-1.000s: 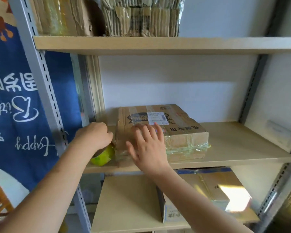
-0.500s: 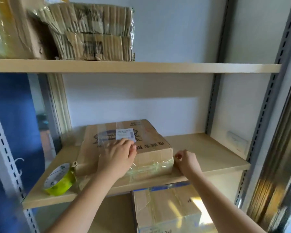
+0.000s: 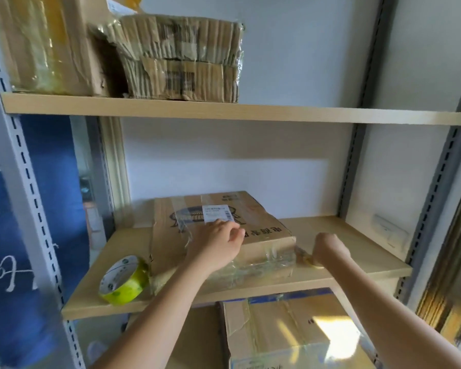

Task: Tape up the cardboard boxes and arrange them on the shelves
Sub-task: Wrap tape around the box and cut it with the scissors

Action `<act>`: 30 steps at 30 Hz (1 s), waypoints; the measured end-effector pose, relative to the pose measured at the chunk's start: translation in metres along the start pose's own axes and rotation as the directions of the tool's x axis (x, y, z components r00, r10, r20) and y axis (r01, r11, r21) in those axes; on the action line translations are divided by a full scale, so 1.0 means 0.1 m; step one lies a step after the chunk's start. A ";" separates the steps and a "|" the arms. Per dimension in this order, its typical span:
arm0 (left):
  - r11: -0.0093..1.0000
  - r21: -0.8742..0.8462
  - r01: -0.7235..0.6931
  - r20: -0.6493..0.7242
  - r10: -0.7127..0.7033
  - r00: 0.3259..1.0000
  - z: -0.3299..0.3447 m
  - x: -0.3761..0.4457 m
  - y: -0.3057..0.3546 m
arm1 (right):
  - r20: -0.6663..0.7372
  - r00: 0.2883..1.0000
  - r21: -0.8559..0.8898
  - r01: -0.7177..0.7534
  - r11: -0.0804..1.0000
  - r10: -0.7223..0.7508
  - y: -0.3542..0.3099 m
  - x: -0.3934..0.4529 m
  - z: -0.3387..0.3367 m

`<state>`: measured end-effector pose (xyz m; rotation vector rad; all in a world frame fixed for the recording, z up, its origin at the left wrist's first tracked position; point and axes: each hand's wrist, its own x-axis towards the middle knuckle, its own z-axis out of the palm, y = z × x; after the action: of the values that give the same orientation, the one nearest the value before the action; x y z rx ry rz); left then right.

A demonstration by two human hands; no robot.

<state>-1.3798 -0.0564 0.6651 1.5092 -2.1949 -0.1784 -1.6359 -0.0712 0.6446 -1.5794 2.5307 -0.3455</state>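
- The left hand [image 3: 218, 246] stays flat on the taped brown cardboard box [image 3: 224, 230] on the middle wooden shelf [image 3: 357, 251] — fingers relaxed.
- The right hand [image 3: 330, 249], beside the box, now pinches a small tape scrap [image 3: 310, 261].
- The yellow-green tape roll [image 3: 123, 280] remains unmoved.

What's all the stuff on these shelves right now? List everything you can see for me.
Flat cardboard box: one, brown with a white label and clear tape, on the middle shelf.
Tape roll: one, yellow-green, on the middle shelf left of the flat box.
Bundled flat cardboard: one stack, brown, on the top shelf.
Large box: one, brown with shiny tape, at the top shelf's left end.
Lower box: one, brown, taped, on the shelf below.
Banner: one, blue with white writing, left of the rack.
Left hand: rests on the flat box's top.
Right hand: curled, pinching something small and yellowish beside the box's right edge.
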 end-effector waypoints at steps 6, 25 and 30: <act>0.723 -0.681 0.115 0.209 0.042 0.977 -0.13 -0.02 0.18 | -0.220 0.966 0.424 -0.030 0.905 0.135 0.07 -0.38 -0.47; 0.953 -0.128 0.273 -0.090 -0.285 0.954 0.12 -1.40 -0.83 | -0.353 0.788 0.418 0.616 0.668 -0.505 -2.12 -1.35 0.41; 0.939 -0.306 0.157 0.015 -0.160 0.987 0.04 -1.34 -0.95 | -0.350 0.772 0.353 0.634 0.688 -0.531 -2.12 -1.28 0.45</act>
<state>-1.2628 0.0276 0.5866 1.5014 -1.9280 -0.5378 -1.3854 -0.0510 0.6567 -2.1801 1.7609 -1.1538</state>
